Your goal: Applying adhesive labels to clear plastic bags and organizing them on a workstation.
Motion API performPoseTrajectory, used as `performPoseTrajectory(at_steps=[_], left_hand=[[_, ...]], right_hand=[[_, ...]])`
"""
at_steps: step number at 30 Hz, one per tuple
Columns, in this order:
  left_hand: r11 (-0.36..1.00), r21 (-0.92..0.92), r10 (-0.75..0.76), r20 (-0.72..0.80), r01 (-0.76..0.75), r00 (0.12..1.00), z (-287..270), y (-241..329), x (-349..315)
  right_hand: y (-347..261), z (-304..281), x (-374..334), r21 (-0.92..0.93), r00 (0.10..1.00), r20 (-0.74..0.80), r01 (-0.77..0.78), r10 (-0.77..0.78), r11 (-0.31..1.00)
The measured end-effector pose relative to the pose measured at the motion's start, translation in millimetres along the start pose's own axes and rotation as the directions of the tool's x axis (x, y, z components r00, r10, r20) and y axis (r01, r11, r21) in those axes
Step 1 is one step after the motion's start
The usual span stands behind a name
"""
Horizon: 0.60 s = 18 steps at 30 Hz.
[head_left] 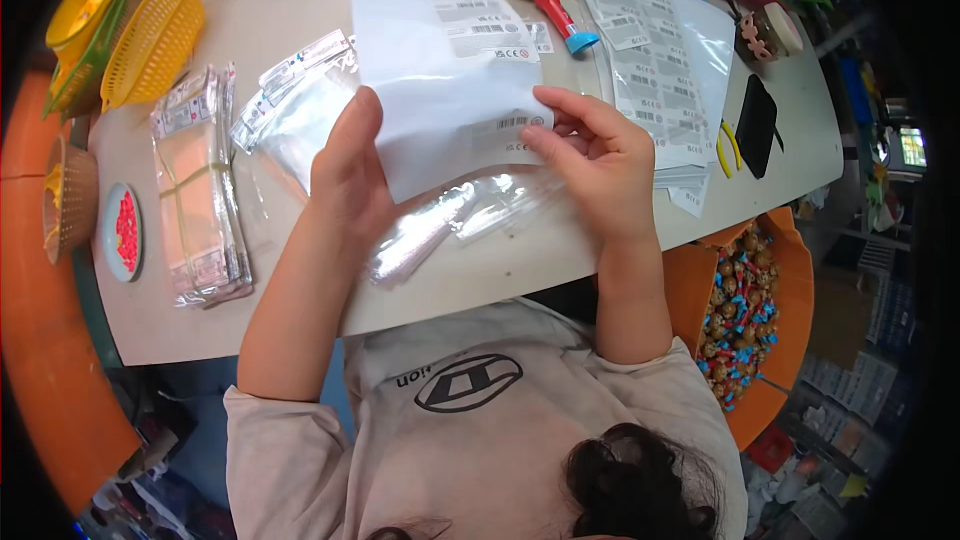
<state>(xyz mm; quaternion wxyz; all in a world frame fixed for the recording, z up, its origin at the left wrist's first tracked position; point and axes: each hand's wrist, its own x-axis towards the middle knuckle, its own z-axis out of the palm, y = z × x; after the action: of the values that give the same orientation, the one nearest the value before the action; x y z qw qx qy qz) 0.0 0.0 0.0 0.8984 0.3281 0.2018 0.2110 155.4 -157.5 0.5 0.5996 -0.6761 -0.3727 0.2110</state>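
Observation:
Between my two hands a white sheet of barcode stickers (440, 90) is held up over the table. Its upper right still carries rows of printed stickers; much of the rest is bare white backing. My left hand (348, 165) grips the left edge, thumb on top. With thumb and forefinger, my right hand (595, 150) pinches the right edge beside a barcode sticker (512, 124); whether that sticker is lifted cannot be told. Under the sheet lie clear plastic bags (425, 230). Beyond it rests a toy figure (552, 5) with a brown head, red body and blue base.
More sticker sheets (650, 70) are stacked at right, near a black phone (757, 125) and yellow-handled pliers (728, 150). A banded bundle of bags (195, 200), a dish (118, 265) of red pieces and yellow baskets (150, 40) stand left. An orange bin (790, 310) of toy figures sits lower right.

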Motion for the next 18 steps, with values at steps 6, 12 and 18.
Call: performPoseTrajectory(at_steps=[6,12,18], left_hand=[[0.951,0.308,-0.004,-0.016,0.009,1.000,24.0,-9.4,-0.1],[0.966,0.251,-0.062,-0.024,0.066,0.998,30.2,5.5,-7.7],[0.967,0.245,-0.060,-0.018,0.062,0.998,15.1,-3.1,-3.4]], right_hand=[[7.0,-2.4,3.8,0.031,0.998,-0.005,-0.059,0.059,0.998],[-6.2,-2.3,-0.6,0.161,0.982,0.123,-0.159,0.141,0.974],[-8.4,0.0,-1.3,0.240,0.968,0.177,-0.217,0.177,0.946]])
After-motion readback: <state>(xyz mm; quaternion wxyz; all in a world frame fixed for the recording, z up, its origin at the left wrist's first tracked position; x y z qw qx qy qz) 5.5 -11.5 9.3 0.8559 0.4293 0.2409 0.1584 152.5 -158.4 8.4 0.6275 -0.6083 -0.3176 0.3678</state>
